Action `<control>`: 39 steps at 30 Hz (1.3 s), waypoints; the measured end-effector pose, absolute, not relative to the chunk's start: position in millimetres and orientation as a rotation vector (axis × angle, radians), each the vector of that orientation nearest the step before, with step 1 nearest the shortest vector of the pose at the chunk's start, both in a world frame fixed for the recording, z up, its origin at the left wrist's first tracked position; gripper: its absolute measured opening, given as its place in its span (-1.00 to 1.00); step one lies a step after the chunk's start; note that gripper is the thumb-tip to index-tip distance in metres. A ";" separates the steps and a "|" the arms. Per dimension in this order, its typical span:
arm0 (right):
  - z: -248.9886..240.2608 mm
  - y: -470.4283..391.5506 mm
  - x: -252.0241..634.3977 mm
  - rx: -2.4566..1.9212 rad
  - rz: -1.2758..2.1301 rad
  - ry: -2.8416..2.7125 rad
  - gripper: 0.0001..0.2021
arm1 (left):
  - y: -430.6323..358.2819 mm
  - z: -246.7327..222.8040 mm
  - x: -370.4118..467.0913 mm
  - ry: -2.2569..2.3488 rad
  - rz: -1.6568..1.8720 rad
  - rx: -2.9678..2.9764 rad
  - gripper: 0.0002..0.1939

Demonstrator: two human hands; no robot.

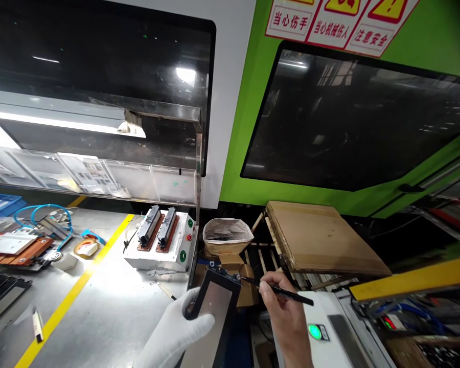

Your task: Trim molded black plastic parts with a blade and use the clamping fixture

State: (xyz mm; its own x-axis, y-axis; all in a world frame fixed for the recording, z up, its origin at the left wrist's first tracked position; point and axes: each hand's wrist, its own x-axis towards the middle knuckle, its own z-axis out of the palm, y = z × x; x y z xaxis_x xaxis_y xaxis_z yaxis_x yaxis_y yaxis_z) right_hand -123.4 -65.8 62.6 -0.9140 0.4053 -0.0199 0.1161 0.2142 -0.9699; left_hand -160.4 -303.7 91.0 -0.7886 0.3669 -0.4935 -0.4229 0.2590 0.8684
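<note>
We log: left hand (176, 327) gloved, gripping dark panel (214, 301) | right hand (281, 301) bare, pinching black pen-like tool (279, 290), tip at panel's upper right corner | panel long axis points away, toward lined bin (227, 236).

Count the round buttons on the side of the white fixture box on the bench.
3 on the white fixture box: a small green one at top, a small red one below it, a larger green one lowest. Other faces are hidden.
</note>
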 end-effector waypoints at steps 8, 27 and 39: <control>72.9 -74.8 -112.9 -0.543 1.747 -2.183 -0.69 | -296.9 106.4 -158.0 1.943 1.539 -0.178 -0.42; 96.7 -92.2 -112.3 -0.164 1.300 -2.331 -0.90 | -290.0 124.5 -146.8 2.030 1.524 -0.168 -0.51; 96.3 -102.4 -124.8 -0.115 1.274 -2.368 -0.87 | -286.1 116.1 -143.4 2.068 1.456 -0.089 -0.65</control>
